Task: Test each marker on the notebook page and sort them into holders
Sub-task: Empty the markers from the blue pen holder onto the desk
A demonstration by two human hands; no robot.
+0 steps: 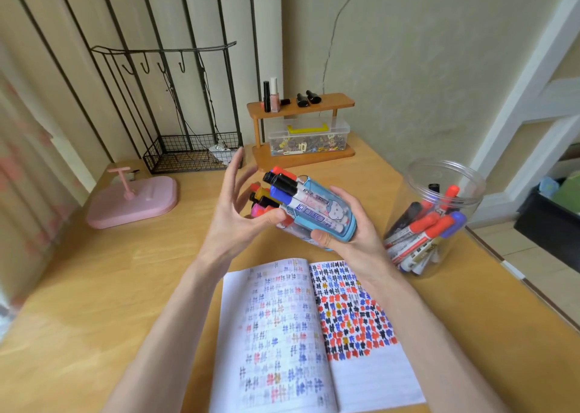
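Blue holder (326, 215) is tipped sideways above my open notebk (273, 318), capped markers (282, 183) sticking out its mouth. Clear jar (439, 174) stands on the tabletop (94, 287) at right w/ red, blue, black markers (423, 227) inside.

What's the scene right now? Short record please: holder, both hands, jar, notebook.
blue holder: lifted above the desk, tipped sideways, capped markers sticking out
right hand: grips the blue holder from underneath
left hand: fingers spread, thumb touching the holder
clear jar: upright on the desk, right of the notebook
jar markers: red, blue and black caps
notebook: open flat; upper right page covered in test marks
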